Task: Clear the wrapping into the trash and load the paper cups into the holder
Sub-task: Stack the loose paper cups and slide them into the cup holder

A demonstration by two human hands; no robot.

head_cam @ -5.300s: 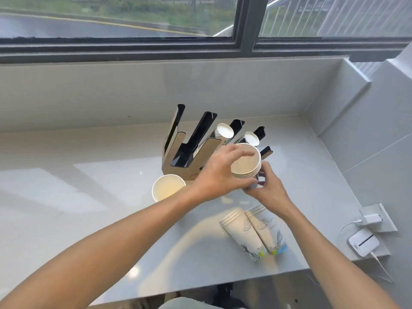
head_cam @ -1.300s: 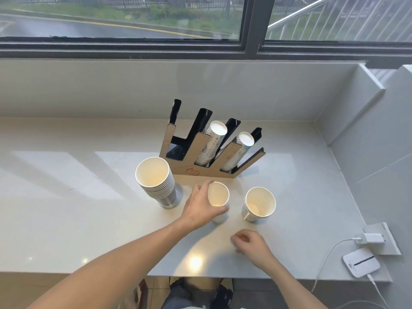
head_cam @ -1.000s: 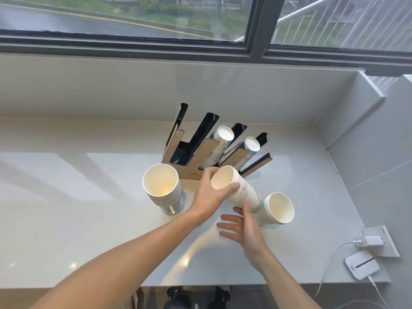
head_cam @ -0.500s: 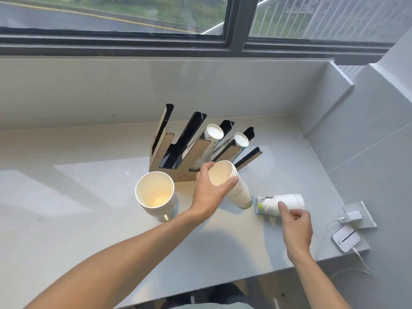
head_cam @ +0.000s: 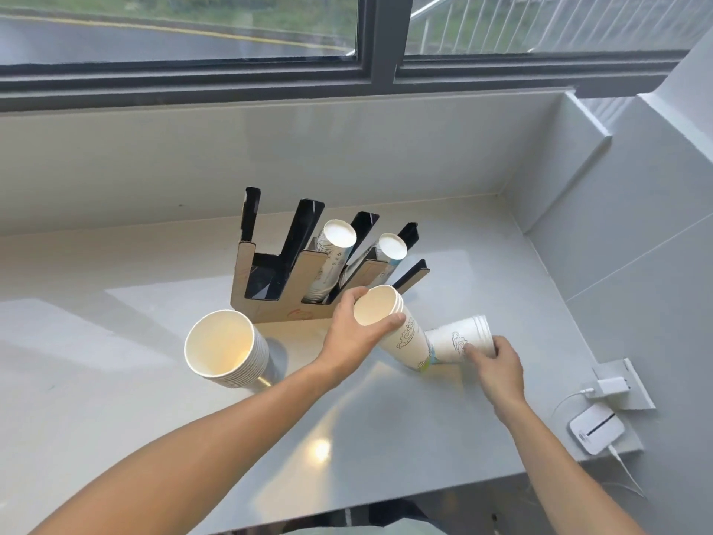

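The left hand [head_cam: 353, 334] is closed around the rim of a short stack of paper cups [head_cam: 397, 330], thumb on the near side and fingers over the far edge; the stack stands tilted on the counter [head_cam: 115, 399], its open mouth facing up and toward the camera. Just to its right, the right hand [head_cam: 497, 366] has its fingers curled onto a second small stack of cups [head_cam: 461, 337] that lies on its side, mouth pointing right, its base touching or nearly touching the base of the tilted stack.

Left of both hands, a taller stack of cups [head_cam: 227, 353] stands upright on the counter, apart from the left hand.

Just beyond the left hand sits the cup holder [head_cam: 277, 299], a brown-fronted rack with black slanted channels. Its two left channels look empty from here, while the two channels to their right each hold a sleeve of cups [head_cam: 339, 235] base-up.

At the near right corner of the counter, a white charger [head_cam: 613, 386] is plugged into a socket, and a small white device [head_cam: 596, 428] lies beside it with a cable.
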